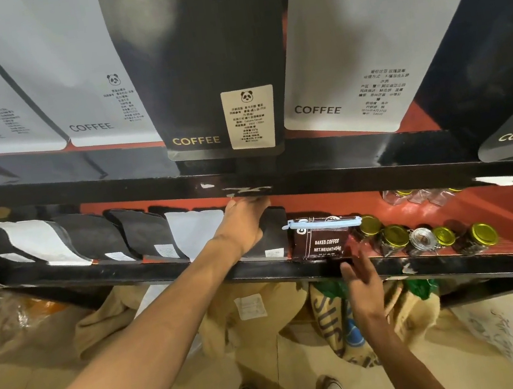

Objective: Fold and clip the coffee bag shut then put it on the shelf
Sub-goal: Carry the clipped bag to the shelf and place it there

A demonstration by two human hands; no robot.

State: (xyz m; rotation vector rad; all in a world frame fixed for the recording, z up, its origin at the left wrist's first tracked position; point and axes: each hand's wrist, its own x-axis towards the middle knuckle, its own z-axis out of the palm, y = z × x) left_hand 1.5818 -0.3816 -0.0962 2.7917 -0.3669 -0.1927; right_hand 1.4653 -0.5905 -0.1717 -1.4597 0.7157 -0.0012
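The brown coffee bag [321,244], printed BAKED.COFFEE, stands on the lower shelf [501,214] with its top folded under a light blue clip [322,222]. My right hand [361,282] hovers just below and in front of the bag, fingers spread, not touching it. My left hand [246,222] reaches into the shelf and rests on the top of a black bag [271,238] just left of the coffee bag; whether it grips that bag is unclear.
Black and white bags [141,235] line the lower shelf to the left. Several gold-lidded jars [421,236] lie to the right of the coffee bag. Tall COFFEE bags [213,67] fill the upper shelf. Burlap sacks [333,316] sit on the floor below.
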